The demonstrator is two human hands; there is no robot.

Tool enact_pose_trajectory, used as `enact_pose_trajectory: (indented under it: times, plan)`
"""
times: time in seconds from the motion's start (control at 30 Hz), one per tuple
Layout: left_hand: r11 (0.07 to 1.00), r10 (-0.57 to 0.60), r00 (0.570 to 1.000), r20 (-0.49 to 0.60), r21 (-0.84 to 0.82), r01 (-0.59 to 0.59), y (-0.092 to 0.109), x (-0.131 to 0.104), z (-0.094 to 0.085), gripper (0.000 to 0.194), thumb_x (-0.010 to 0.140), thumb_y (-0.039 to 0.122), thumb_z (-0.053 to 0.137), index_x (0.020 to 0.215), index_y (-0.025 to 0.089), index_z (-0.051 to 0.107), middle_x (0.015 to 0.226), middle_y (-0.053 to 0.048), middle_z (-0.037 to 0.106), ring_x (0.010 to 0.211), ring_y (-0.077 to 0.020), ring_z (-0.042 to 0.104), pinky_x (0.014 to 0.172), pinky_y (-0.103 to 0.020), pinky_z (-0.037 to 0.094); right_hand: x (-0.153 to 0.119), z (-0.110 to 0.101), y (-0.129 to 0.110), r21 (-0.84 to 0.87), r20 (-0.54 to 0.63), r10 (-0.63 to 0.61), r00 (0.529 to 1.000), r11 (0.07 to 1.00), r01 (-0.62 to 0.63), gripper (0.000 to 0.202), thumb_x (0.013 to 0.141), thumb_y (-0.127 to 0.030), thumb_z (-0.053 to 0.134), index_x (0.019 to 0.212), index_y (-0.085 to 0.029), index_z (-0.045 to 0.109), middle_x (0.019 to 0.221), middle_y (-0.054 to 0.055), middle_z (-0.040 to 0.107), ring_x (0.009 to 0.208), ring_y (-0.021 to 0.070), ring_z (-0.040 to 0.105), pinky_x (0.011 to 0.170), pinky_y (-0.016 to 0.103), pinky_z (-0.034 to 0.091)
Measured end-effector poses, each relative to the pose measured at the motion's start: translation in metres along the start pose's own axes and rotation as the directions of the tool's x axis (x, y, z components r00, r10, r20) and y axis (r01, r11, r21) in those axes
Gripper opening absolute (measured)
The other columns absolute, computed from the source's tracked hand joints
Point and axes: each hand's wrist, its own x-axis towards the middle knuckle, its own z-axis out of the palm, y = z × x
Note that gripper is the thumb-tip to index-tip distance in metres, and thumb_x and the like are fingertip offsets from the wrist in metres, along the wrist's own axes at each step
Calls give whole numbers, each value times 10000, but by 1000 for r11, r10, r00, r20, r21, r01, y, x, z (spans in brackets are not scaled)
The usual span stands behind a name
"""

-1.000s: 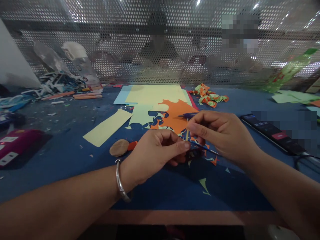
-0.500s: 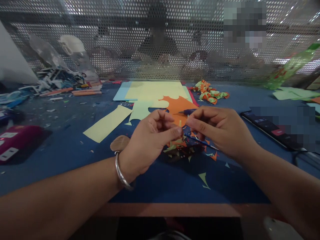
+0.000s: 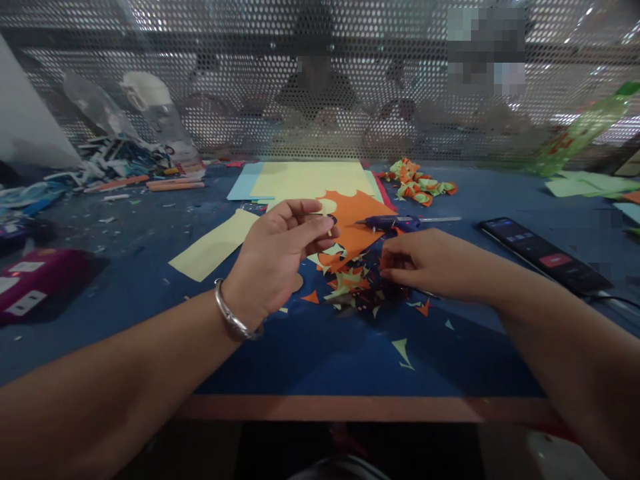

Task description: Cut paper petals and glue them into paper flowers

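1. Left hand (image 3: 280, 253), thumb and fingertips together, apparently pinches a small pale-yellow paper sliver (image 3: 330, 233) above the blue worktop (image 3: 310, 360).
2. Right hand (image 3: 430, 263), fingers curled, is near orange-and-green paper scraps (image 3: 350, 283); its grip cannot be told.
3. Cutting looks partly done: the orange paper sheet (image 3: 357, 205) has scalloped edges.
4. Far right, crumpled orange-and-green paper pieces (image 3: 421, 190) look already shaped; the far pale-yellow paper sheet (image 3: 310, 177) seems uncut.

Phone (image 3: 545, 257): lying at right, lit up.
Green-capped bottle (image 3: 583, 133): far right, near back.
White-lidded bottle (image 3: 167, 123): back left.
Perforated screen (image 3: 390, 40): spanning the back.
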Motion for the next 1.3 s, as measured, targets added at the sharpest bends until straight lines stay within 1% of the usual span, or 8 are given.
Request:
enact_pose_trajectory:
  times: [0.17,0.37,0.47,0.6,0.77,1.03,1.17,1.3]
  plan:
    - [1000,13,998,66,24,-14,1,-2,-3,193,792,130,773,939,145,648,809,-4,695,776,-115,683,784,-249,540,-1,-2,-1,-113,27,0,1000,994,3,122,806,-277,586,744,-195,651,710,42,679,619,165,554,567,288,326]
    - [986,-157,979,129,69,149,-3,1,-5,124,788,126,769,840,128,656,748,6,654,683,-93,636,702,-234,514,-5,-11,4,-143,90,65,994,988,-52,116,775,-287,592,696,-208,622,691,38,665,616,176,578,544,286,319]
    - [982,-188,970,156,60,180,-5,-1,-4,150,767,123,785,819,128,645,758,9,648,703,-101,642,718,-243,519,-6,-13,8,-149,107,58,993,988,-41,108,758,-276,601,676,-208,615,669,35,661,608,179,585,542,286,324]
    - [979,-203,961,187,59,196,-5,-3,-4,178,749,140,807,807,129,639,772,12,643,727,-108,642,740,-258,523,-8,-12,11,-97,133,32,991,995,-19,83,746,-254,601,674,-213,600,633,15,658,578,171,588,529,283,345]
    - [979,-203,967,156,66,195,-4,-2,-5,116,783,110,753,803,129,641,748,3,642,708,-108,632,743,-271,518,-11,-14,7,10,148,29,989,999,-31,25,729,-229,609,739,-213,626,633,-1,668,546,157,587,507,272,355]
    - [976,-214,963,164,62,207,-5,0,-7,145,772,133,776,784,139,631,741,8,631,716,-115,640,755,-285,524,-14,-22,13,10,8,11,1000,1000,-11,141,755,-307,608,656,-227,546,545,-17,557,500,141,468,491,284,309]
    - [970,-243,953,179,42,239,-7,1,-8,162,755,135,796,775,138,635,763,5,635,740,-117,646,757,-279,533,-18,-26,14,146,-134,-32,990,988,52,93,763,-312,600,729,-226,596,556,-17,546,494,138,450,489,287,334]
    - [958,-288,939,186,41,285,-9,-1,-6,136,780,124,770,766,132,635,759,0,639,713,-106,638,739,-268,542,-22,-26,3,279,-236,-120,964,942,186,90,793,-311,616,751,-231,621,624,8,598,538,150,493,498,291,369]
